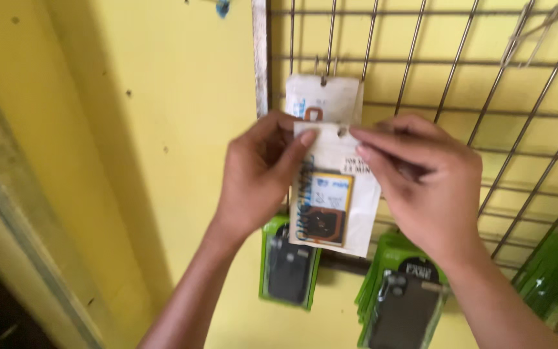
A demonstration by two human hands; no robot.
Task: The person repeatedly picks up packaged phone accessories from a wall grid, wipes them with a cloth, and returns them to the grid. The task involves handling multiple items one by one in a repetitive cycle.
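A wire rack [485, 97] hung on the yellow wall [163, 97]. Green cases [287, 265] hung low on it. Both hands, left [259, 174] and right [431, 178], pinched a white packet [343, 194] by its top corners, before another packet [323, 97] on a hook.

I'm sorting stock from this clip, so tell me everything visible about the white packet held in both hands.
The white packet is a flat, glossy plastic sleeve with a small hanging hole at its top edge and a blue, orange and dark printed card inside. It hangs slightly tilted before a wire grid rack, overlapping a similar white packet on a hook. The left hand pinches its upper left corner; the right hand grips its upper right edge.
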